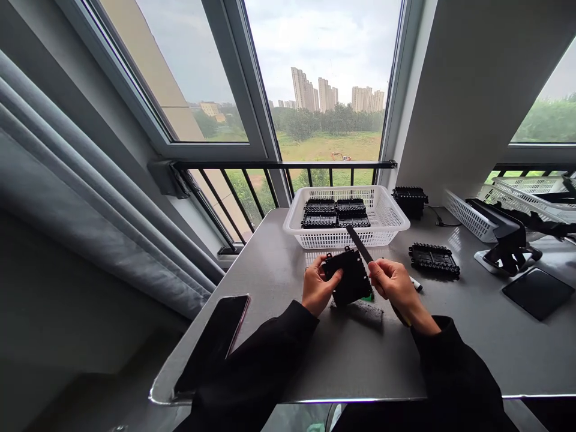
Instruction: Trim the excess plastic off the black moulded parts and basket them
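At the near middle of the grey table (342, 366), between two dark sleeves: item one, a black plastic housing (348, 277), roughly square, with small tabs along its rim; held tilted off the tabletop, its broad face turned toward the camera.

Left hand (316, 292): fingers closed narrowly on the housing's left edge, thumb pressed on the near face; this is the hand that bears the piece.

Right hand (392, 283): curled shut round the handle of a flat blade (359, 243); the hand sits just beside the housing's right edge; the blade's long axis runs from the fist up and to the left, crossing the housing's upper right corner, and its tip shows against the front wall of the white basket (396, 217); whether the edge touches the plastic cannot be told.

Beneath the housing: a grey block (364, 310) lying flat on the table, with a scrap of green (369, 296) at its far side; nature of both uncertain.

Beyond the hands: the basket holds several like housings (335, 213), laid flat in rows.

To the right, apart from the hands: one loose housing (434, 259) on the table; another (410, 198) behind the basket's right corner.

To the left, near the table's edge: a dark phone (216, 339), face up.
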Available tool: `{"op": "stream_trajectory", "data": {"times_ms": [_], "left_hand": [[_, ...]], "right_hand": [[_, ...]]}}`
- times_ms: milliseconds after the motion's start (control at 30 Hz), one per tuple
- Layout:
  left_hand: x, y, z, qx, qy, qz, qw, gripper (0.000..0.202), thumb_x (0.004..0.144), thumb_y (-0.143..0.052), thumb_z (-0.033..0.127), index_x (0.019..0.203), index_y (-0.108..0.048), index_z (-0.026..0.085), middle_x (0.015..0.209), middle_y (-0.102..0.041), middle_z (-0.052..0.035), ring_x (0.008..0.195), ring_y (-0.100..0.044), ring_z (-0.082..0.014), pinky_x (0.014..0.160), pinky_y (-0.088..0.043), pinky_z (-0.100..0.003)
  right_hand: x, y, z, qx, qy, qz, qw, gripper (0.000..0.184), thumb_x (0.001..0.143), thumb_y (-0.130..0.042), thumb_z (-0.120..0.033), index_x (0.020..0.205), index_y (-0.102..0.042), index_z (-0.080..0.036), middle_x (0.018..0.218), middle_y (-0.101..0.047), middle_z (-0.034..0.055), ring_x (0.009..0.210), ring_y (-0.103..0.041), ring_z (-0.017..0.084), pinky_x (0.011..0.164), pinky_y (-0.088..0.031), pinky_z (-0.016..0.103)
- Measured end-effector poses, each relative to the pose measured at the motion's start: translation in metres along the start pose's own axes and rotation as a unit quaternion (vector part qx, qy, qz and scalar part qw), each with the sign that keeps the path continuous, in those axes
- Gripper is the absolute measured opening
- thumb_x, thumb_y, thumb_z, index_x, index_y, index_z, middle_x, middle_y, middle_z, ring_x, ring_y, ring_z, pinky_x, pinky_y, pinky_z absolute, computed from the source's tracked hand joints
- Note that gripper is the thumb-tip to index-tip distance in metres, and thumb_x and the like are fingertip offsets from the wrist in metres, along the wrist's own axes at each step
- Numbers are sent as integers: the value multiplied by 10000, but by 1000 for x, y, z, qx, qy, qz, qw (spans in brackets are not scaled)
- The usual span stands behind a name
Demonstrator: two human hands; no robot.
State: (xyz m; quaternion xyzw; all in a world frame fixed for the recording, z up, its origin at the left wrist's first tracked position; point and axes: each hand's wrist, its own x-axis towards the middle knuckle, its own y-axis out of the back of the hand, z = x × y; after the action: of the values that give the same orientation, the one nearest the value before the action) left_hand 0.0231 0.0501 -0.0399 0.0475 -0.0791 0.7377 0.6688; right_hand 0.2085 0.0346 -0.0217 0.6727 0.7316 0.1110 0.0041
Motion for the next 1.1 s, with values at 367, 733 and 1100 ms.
{"op": "stream_trajectory", "data": {"times_ms": [367, 733, 1100], "left_hand": [[-3, -1, 0, -1, -9, 32, 999, 357, 625, -784, 281, 913, -598, 182, 787, -694, -32, 656, -657, -162, 602, -513, -247], [-3, 0, 2, 26, -24, 39, 999, 302, 650, -752, 268, 897, -600, 182, 786, -697, -31, 648, -657, -162, 583, -504, -241], [10, 4, -11, -101, -5, 86, 991, 392, 635, -780, 318, 934, -568, 181, 822, -677, -9, 746, -649, -161, 701, -501, -263]], "right_hand": [[-2, -6, 3, -187, 47, -11, 981, 449, 900, -481, -473, 552, -508, -190, 499, -509, -4, 493, -446, 131, 480, -296, 262], [-2, -11, 3, -166, 38, -39, 985, 422, 889, -498, -473, 604, -599, -179, 549, -584, 10, 526, -499, 143, 490, -316, 253], [0, -3, 10, -38, -4, 48, 998, 483, 800, -567, -651, 709, -627, -180, 583, -590, 19, 404, -455, 112, 375, -312, 250]]}}
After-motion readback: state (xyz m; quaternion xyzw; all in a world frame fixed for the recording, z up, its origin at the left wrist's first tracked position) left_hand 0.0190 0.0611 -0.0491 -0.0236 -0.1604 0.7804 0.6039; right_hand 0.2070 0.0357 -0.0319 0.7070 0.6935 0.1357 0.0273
